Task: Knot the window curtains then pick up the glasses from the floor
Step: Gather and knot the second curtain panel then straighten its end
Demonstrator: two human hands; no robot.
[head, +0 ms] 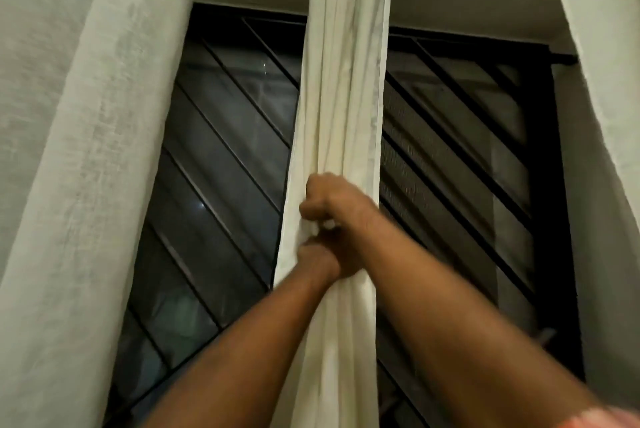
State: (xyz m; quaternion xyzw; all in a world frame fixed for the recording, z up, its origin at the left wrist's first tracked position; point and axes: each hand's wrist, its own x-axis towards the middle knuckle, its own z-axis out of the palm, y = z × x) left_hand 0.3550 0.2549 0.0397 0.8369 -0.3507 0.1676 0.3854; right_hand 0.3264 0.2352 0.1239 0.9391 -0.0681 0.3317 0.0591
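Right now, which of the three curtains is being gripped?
The middle cream curtain, bunched: left hand and right hand grip it. The left curtain and right curtain hang free.

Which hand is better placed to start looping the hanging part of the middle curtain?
Probably the left hand: it grips the middle curtain below the right hand, nearer the free hanging length; the right can anchor from above.

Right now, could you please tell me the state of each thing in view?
middle curtain: bunched, hanging, no knot showing.
left curtain: drawn aside.
right curtain: drawn aside.
window: uncovered, dark behind bars.
left hand: grips the middle curtain.
right hand: grips it just above.
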